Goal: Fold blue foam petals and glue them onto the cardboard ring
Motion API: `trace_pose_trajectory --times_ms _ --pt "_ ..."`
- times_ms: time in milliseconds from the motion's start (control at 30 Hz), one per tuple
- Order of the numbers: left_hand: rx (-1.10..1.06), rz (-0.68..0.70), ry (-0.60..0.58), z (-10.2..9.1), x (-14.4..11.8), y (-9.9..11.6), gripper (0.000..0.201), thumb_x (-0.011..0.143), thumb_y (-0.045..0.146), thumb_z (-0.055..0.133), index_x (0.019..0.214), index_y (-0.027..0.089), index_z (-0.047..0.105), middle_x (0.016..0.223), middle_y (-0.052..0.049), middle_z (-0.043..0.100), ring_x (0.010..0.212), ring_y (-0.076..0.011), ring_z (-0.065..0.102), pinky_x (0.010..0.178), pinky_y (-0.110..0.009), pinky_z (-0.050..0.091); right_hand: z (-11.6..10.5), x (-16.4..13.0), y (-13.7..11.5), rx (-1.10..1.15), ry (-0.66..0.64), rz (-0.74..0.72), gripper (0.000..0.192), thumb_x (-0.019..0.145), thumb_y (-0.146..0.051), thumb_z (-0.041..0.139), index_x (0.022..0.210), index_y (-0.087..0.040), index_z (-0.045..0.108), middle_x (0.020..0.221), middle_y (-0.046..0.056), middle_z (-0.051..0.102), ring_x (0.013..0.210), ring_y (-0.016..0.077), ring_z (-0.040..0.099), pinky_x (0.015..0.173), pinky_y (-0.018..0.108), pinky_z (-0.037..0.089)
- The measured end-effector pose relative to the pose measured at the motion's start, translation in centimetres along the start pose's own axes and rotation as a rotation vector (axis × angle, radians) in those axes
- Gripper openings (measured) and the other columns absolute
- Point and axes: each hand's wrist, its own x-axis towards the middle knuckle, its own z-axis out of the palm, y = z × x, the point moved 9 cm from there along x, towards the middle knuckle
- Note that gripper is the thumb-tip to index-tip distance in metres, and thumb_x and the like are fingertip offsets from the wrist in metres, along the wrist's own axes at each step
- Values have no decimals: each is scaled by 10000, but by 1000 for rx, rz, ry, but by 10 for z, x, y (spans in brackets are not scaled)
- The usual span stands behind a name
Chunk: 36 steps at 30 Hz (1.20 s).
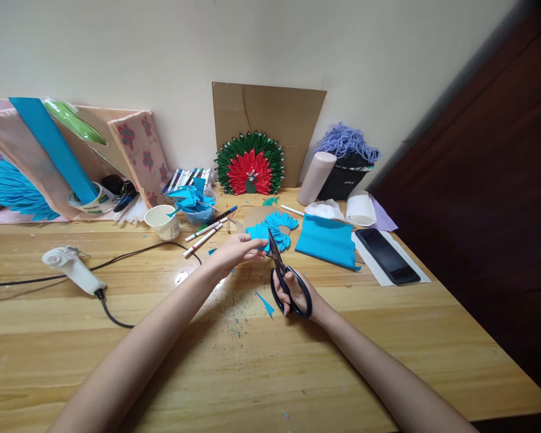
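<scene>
Between the thumb and fingers of my left hand is a small piece of blue crepe paper. My right hand has its fingers through the black handles of a pair of scissors. The scissor blades point up and away from me, against the right edge of the paper piece. Just behind lies a ring of blue paper petals, partly covered by the held piece. A thin blue paper scrap rests on the table left of the scissors. A folded blue paper sheet lies to the right.
A glue gun with its black cord lies left. Near the middle are a paper cup, a bowl of blue scraps and markers. A phone lies right. A red and green peacock craft leans against cardboard.
</scene>
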Motion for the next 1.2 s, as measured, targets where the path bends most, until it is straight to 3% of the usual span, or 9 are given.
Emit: trace_pose_trajectory --times_ms 233,400,667,867,1200 --pt "-121 65 110 -13 3 10 178 644 228 742 677 87 638 661 -63 669 622 -95 627 748 -220 517 -2 2 3 6 -21 1 695 541 -856 418 688 -177 453 380 -96 382 262 55 365 289 178 350" --pt "-107 154 187 -21 1 20 196 633 253 748 679 105 627 652 -52 668 627 -104 634 713 -220 523 4 -1 0 -15 -57 5 707 526 -866 411 675 -175 444 382 -89 389 275 64 405 292 167 337" --pt "-44 201 217 -18 -4 22 243 577 272 780 670 101 634 636 -28 660 664 -128 642 787 -274 518 11 -2 -3 18 -104 -19 799 501 -913 226 698 -172 449 411 -72 407 311 82 450 342 190 377" --pt "-61 169 213 -15 -5 20 287 507 255 815 660 87 640 599 -28 655 633 -130 643 770 -271 525 9 -2 -2 25 -83 -3 779 491 -909 280 697 -176 444 407 -82 400 303 76 438 338 190 378" --pt "-16 187 235 -21 -5 22 244 570 280 779 670 96 655 618 -39 667 622 -122 639 718 -246 531 4 -2 -1 -27 -80 26 718 514 -873 397 685 -177 441 383 -96 387 276 62 408 294 165 339"
